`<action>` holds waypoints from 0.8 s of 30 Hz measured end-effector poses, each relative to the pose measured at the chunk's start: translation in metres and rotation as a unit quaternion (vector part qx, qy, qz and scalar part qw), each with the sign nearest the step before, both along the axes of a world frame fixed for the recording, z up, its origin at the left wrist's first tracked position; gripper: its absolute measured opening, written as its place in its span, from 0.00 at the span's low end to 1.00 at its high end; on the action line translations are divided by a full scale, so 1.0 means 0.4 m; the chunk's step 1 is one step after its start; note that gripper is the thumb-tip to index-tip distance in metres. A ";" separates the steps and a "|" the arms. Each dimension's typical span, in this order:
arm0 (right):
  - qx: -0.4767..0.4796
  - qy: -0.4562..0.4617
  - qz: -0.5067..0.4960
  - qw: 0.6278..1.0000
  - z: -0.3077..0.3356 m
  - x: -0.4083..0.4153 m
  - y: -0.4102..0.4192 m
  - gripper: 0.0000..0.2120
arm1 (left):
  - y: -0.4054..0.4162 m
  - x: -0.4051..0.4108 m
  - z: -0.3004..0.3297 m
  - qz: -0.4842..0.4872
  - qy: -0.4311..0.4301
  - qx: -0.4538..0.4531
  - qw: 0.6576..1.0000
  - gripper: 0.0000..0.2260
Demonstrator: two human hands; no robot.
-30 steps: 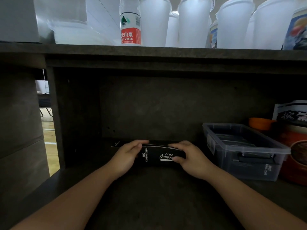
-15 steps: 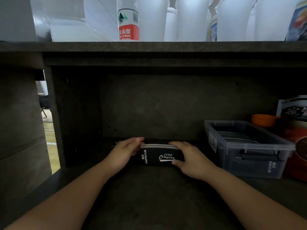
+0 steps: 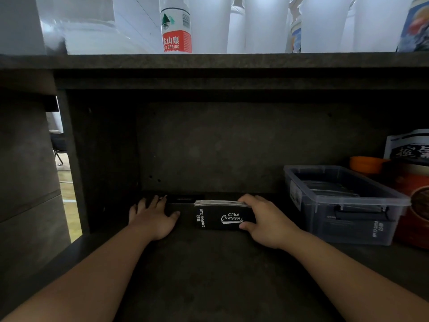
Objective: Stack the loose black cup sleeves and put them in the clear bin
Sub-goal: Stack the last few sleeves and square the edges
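Now right hand [image 3: 267, 219] gripping sleeve stack [image 3: 220, 216], left hand [image 3: 152, 217] flat, fingers spread

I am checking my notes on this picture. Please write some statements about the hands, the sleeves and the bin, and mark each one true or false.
1. The right hand grips the stack of black cup sleeves. True.
2. The stack is already inside the clear bin. False: it stands on the shelf, left of the bin.
3. The left hand holds the water bottle. False: it lies open on the shelf, left of the stack, while the water bottle stands on the shelf above.
4. The clear bin already holds some dark items. True.
5. The clear bin is right of both hands. True.
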State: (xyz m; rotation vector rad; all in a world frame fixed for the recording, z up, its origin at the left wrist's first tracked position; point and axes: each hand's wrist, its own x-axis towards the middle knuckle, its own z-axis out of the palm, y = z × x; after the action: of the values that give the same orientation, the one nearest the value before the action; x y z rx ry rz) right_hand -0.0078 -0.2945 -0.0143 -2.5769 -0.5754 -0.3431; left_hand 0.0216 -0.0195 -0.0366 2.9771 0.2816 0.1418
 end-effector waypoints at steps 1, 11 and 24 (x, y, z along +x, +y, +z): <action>0.000 -0.002 0.000 1.000 0.000 0.001 0.000 0.20 | -0.002 0.005 -0.002 -0.012 0.004 0.006 1.000 0.31; 0.005 0.000 0.009 1.000 0.003 -0.007 0.002 0.20 | 0.001 0.023 0.023 -0.067 -0.103 0.170 0.978 0.33; 0.015 -0.011 0.013 1.000 -0.011 0.009 -0.001 0.21 | 0.048 0.178 0.021 -0.042 -0.037 -0.003 0.998 0.27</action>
State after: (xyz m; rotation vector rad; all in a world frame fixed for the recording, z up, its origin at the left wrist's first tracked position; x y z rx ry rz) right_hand -0.0043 -0.2947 -0.0186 -2.5374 -0.6054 -0.3699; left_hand 0.0928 -0.0003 -0.0282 2.9642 0.1462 0.2406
